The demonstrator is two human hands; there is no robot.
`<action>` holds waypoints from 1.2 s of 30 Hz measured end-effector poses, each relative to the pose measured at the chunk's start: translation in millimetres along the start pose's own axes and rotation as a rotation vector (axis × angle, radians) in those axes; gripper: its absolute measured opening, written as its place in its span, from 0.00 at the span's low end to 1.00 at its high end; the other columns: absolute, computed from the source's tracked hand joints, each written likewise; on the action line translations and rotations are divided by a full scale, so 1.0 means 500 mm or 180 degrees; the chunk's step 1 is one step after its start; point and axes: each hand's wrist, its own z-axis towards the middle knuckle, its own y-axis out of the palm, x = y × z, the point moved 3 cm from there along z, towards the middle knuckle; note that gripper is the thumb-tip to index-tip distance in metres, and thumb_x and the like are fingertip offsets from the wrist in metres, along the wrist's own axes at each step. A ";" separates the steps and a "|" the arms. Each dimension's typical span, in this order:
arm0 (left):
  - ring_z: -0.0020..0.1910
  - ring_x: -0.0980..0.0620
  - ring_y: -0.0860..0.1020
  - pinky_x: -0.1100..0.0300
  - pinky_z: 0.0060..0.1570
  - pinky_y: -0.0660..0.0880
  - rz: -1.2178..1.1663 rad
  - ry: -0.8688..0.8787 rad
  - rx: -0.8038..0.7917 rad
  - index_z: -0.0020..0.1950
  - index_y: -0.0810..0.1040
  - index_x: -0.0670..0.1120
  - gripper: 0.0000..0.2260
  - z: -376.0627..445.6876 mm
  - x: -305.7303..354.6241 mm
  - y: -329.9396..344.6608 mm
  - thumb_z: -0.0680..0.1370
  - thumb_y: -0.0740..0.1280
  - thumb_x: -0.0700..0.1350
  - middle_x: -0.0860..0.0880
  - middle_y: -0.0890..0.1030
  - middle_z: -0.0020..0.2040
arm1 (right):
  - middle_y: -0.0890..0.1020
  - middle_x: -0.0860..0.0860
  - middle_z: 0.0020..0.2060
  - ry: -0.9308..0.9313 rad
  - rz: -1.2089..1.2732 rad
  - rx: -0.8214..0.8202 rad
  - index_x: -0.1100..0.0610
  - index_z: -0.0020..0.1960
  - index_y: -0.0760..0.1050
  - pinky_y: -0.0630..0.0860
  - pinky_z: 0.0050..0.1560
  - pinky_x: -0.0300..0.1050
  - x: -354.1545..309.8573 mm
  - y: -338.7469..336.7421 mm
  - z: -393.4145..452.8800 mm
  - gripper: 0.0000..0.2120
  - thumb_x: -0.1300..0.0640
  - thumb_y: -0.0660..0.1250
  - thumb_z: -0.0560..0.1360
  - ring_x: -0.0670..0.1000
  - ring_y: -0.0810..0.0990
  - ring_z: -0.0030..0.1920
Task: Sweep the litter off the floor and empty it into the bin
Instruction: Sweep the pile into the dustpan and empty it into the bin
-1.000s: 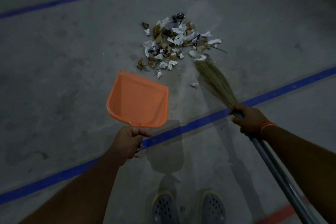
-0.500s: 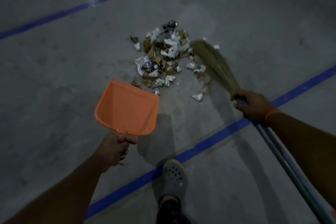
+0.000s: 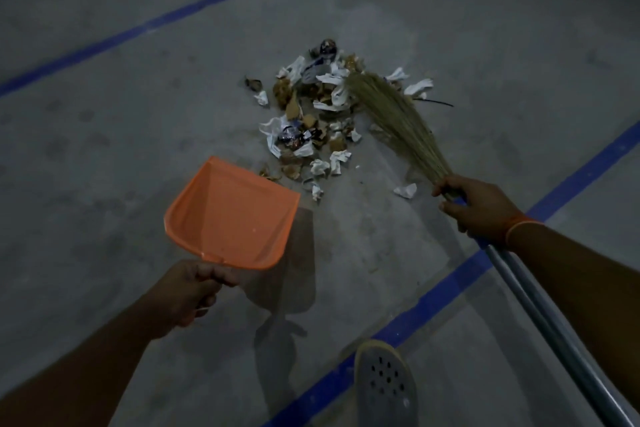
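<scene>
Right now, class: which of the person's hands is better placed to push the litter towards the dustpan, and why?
The right hand. It grips the broom, whose bristles already lie on the litter pile's far side. The left hand only holds the orange dustpan, near the pile.

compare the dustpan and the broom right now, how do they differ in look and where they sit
The dustpan is bright orange plastic, broad and scoop-shaped; the broom is a tan bundle of straw bristles on a grey metal handle. The dustpan hangs above the floor, its shadow below it, short of the litter pile; the broom's bristle tips lie on the pile's right side. The left hand holds the dustpan; the right hand holds the broom. Both point toward the pile.
</scene>
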 end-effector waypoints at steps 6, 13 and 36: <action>0.19 0.57 0.63 0.68 0.19 0.59 0.0008 0.0255 -0.0308 0.51 0.79 0.32 0.11 0.055 0.002 -0.004 0.82 0.57 0.28 0.45 0.68 0.25 | 0.81 0.49 0.50 0.0075 0.0092 0.0450 0.46 0.55 0.76 0.80 0.37 0.44 0.068 0.019 -0.035 0.09 0.58 0.68 0.78 0.50 0.83 0.30; 0.22 0.55 0.59 0.69 0.22 0.57 0.0337 0.0482 -0.0741 0.49 0.82 0.34 0.12 0.120 -0.037 -0.031 0.81 0.59 0.30 0.45 0.67 0.27 | 0.80 0.47 0.41 0.0527 -0.0166 0.0507 0.46 0.55 0.75 0.74 0.33 0.40 0.198 0.054 -0.106 0.07 0.57 0.66 0.79 0.50 0.83 0.30; 0.21 0.56 0.60 0.71 0.22 0.57 0.0267 0.0386 -0.0602 0.50 0.82 0.35 0.11 0.155 -0.166 -0.108 0.82 0.59 0.31 0.45 0.67 0.25 | 0.80 0.32 0.37 0.0096 -0.0299 0.0013 0.38 0.52 0.76 0.79 0.27 0.42 0.125 0.180 -0.270 0.11 0.53 0.70 0.75 0.46 0.80 0.25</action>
